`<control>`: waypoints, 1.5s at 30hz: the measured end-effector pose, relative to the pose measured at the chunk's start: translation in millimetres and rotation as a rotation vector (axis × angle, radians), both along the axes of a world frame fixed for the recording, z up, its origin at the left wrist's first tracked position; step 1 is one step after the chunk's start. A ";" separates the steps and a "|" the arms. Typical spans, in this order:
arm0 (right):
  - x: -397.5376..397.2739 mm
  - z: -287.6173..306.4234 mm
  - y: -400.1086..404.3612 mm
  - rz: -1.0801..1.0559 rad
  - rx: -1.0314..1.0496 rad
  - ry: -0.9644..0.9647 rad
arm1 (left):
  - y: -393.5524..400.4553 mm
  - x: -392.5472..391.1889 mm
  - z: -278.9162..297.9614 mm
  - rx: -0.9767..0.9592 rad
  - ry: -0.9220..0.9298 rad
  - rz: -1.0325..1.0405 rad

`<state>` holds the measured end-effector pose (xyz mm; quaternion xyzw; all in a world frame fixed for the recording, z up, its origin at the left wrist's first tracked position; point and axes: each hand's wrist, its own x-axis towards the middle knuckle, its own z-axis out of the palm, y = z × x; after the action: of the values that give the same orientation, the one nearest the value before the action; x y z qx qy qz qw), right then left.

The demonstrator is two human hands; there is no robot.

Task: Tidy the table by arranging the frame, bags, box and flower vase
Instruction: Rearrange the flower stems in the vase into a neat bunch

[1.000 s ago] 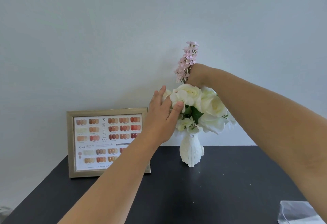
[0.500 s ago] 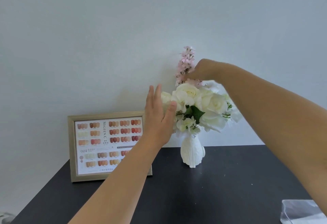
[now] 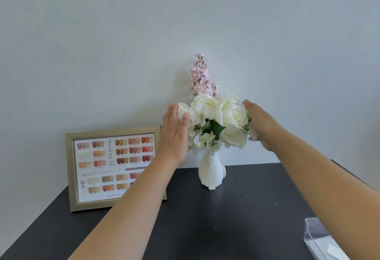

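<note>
A white ribbed flower vase [image 3: 211,172] stands upright at the back of the black table [image 3: 236,218], holding white roses [image 3: 218,120] and a tall pink sprig [image 3: 200,74]. My left hand [image 3: 174,132] lies flat against the left side of the bouquet, fingers straight. My right hand [image 3: 261,124] cups the right side of the blooms, fingers spread. Neither hand grips anything. A gold picture frame [image 3: 113,167] with a nail colour chart leans against the wall to the left of the vase, partly hidden by my left forearm.
A clear plastic box [image 3: 327,241] sits at the table's front right corner, cut off by the image edge. A plain pale wall [image 3: 185,23] runs directly behind the table. The table's right edge slopes away near my right forearm.
My right hand came down from the pink sprig to the right side of the white roses. My left hand flattened against the left side of the bouquet.
</note>
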<state>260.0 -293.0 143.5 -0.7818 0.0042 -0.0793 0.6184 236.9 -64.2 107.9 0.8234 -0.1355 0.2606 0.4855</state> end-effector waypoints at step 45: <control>-34.1 -53.4 33.1 -0.464 -0.974 -0.885 | 2.5 -31.8 -35.4 0.231 -0.316 0.030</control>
<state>225.9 -259.9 90.1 -0.8432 -0.1174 -0.5133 0.1080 205.1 -61.7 72.5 0.8246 -0.2266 0.3764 0.3563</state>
